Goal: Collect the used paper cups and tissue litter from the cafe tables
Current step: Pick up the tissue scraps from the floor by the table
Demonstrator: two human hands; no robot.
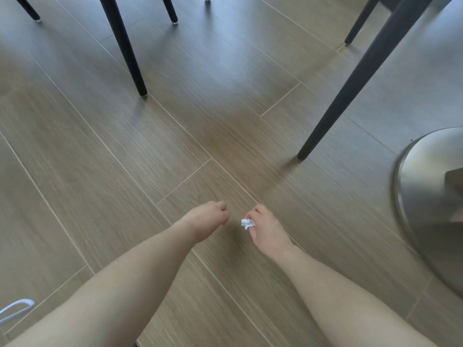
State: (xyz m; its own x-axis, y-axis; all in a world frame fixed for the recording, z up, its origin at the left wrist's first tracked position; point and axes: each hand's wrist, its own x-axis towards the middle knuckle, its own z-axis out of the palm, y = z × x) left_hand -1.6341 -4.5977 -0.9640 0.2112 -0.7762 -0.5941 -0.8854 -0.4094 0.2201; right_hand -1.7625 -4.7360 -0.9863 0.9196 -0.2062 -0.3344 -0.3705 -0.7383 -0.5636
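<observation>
Right hand [265, 229] pinching crumpled white tissue [248, 224], left hand [208, 220] loosely curled and empty, above wood floor [100, 171]

Quick count: two hands are showing, the left hand [205, 221] and the right hand [268, 229]. Just one tissue wad [248, 223] is sitting in the right one's pinch. Six dark legs [125, 51] are standing beyond the grip, four left of it and two right. One round metal base [426, 196] is sitting well off to its right.
</observation>
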